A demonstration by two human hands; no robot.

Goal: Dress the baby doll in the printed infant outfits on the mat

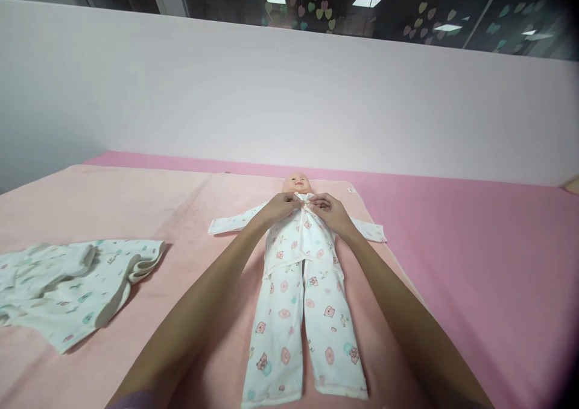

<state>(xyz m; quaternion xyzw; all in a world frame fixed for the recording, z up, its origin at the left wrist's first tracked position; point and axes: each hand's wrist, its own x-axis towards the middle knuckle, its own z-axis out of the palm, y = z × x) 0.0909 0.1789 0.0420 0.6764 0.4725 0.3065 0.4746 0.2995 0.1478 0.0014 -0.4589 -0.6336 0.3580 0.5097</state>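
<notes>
A baby doll (297, 182) lies on its back, its head toward the wall. It wears a white printed baby top (312, 237) with the sleeves spread to both sides, and matching trousers (280, 330). At the neckline, my left hand (284, 205) pinches the front edge of the top. My right hand (328, 209) grips the opposite edge, its fingertips close to those of the left. Whatever small fastener may be between the fingers is hidden. Below the hands the front panels of the top meet along the chest.
A folded white printed garment (76, 282) rests at the left on the peach blanket (190, 210). Beyond the blanket's right edge runs a pink mat (474, 252). A low white wall (289, 101) stands behind, with dark windows above bearing heart stickers.
</notes>
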